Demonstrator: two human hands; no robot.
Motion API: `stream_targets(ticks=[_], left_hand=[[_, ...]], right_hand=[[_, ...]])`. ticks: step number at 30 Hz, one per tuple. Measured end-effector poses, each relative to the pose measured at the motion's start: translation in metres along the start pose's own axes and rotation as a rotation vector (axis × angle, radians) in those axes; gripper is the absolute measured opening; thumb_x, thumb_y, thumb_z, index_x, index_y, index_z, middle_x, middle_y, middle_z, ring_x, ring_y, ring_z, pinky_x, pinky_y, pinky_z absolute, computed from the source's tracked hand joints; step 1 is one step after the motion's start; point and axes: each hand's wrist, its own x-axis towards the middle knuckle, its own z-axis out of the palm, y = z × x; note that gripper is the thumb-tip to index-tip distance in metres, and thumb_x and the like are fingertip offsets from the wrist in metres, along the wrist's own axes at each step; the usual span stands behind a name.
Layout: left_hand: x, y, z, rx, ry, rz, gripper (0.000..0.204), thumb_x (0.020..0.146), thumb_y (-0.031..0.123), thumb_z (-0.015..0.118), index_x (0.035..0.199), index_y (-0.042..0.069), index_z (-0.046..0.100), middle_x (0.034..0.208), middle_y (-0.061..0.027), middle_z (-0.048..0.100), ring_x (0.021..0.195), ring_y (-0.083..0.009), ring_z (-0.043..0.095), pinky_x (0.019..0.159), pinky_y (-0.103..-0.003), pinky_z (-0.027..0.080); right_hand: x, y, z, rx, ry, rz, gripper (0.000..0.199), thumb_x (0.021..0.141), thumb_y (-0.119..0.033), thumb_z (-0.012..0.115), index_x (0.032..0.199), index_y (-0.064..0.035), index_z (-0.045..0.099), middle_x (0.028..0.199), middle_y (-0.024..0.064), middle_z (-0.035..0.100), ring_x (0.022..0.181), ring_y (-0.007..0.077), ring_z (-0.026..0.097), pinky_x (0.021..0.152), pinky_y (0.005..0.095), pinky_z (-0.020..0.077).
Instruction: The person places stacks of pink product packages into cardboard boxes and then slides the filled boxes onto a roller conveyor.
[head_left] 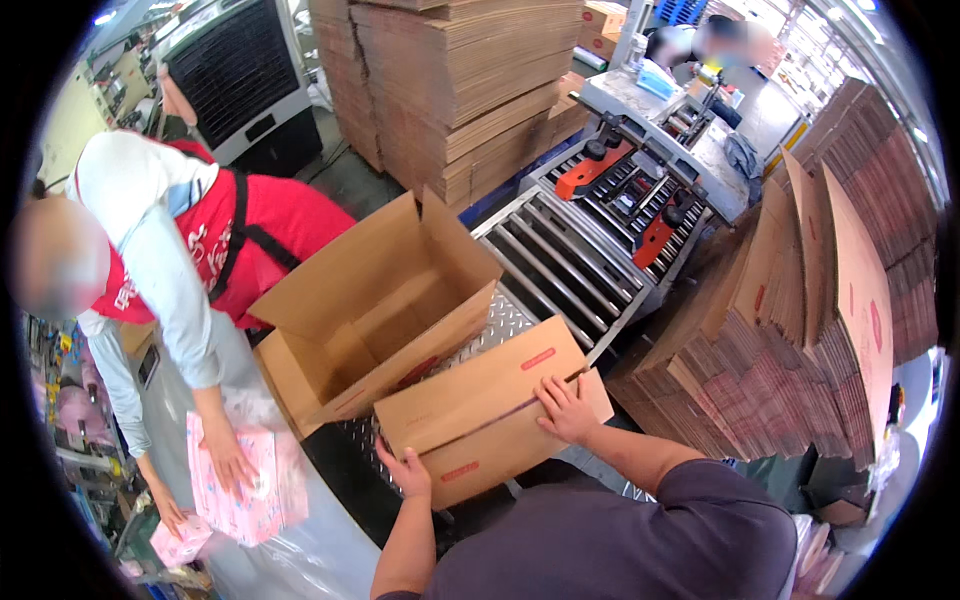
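Beside an open corrugated carton, my left hand and right hand touch a flap-topped carton, fingers apart

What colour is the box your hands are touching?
Cardboard carton: brown with small red markings, seen in the head view.

A tall stack of flattened brown cardboard stands between a black-grilled unit and a roller conveyor with orange-red blocks, while more folded cardboard sheets stand at right.
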Motion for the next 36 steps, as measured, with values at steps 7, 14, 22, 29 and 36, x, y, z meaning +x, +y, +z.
stream_targets(ticks=[7, 14, 22, 29, 36], left_hand=[[-0.048, -0.015, 0.075, -0.070, 0.183, -0.434, 0.062, 0.102, 0.024, 0.050, 0.150, -0.001, 0.020, 0.148, -0.0233, 0.038, 0.130, -0.0339, 0.045, 0.109, -0.041, 0.038], [-0.015, 0.010, 0.313, 0.087, 0.104, -0.407, 0.069, 0.104, 0.025, 0.044, 0.153, -0.003, 0.003, 0.148, -0.0310, 0.032, 0.131, -0.0407, 0.044, 0.108, -0.046, 0.039], [0.143, 0.076, 0.509, -0.082, -0.154, -0.098, 0.077, 0.101, 0.016, 0.045, 0.154, 0.002, -0.009, 0.153, -0.0311, 0.024, 0.137, -0.0393, 0.039, 0.113, -0.041, 0.033], [0.143, 0.105, 0.532, 0.102, -0.517, -0.061, 0.076, 0.101, 0.025, 0.049, 0.155, 0.002, 0.002, 0.156, -0.0238, 0.029, 0.146, -0.0321, 0.028, 0.118, -0.037, 0.023], [-0.010, -0.069, 0.340, 0.399, -1.146, -0.257, 0.067, 0.098, 0.055, 0.047, 0.140, 0.003, 0.049, 0.120, -0.0151, 0.065, 0.109, -0.0268, 0.061, 0.098, -0.038, 0.045]], right_hand=[[0.098, 0.108, -0.003, 0.162, -0.093, -0.303, 0.054, 0.093, -0.042, 0.053, 0.143, -0.0233, 0.045, 0.148, 0.0071, 0.043, 0.139, 0.0315, 0.035, 0.114, 0.0650, 0.0177], [0.172, 0.198, -0.029, 0.048, -0.195, 0.060, 0.052, 0.099, -0.044, 0.043, 0.149, -0.0324, 0.036, 0.159, 0.0017, 0.026, 0.148, 0.0346, 0.017, 0.113, 0.0723, 0.0106], [0.258, 0.374, -0.037, 0.014, -0.060, 0.470, 0.054, 0.099, -0.045, 0.040, 0.150, -0.0301, 0.034, 0.160, 0.0025, 0.023, 0.149, 0.0328, 0.017, 0.111, 0.0733, 0.0115], [0.275, 0.457, -0.058, 0.033, -0.093, 0.551, 0.053, 0.100, -0.042, 0.037, 0.152, -0.0280, 0.032, 0.161, 0.0027, 0.022, 0.149, 0.0307, 0.016, 0.114, 0.0684, 0.0123], [0.203, 0.404, -0.027, 0.027, 0.450, 0.498, 0.058, 0.093, -0.033, 0.054, 0.144, -0.0088, 0.042, 0.147, 0.0162, 0.041, 0.133, 0.0389, 0.038, 0.110, 0.0560, 0.0306]])
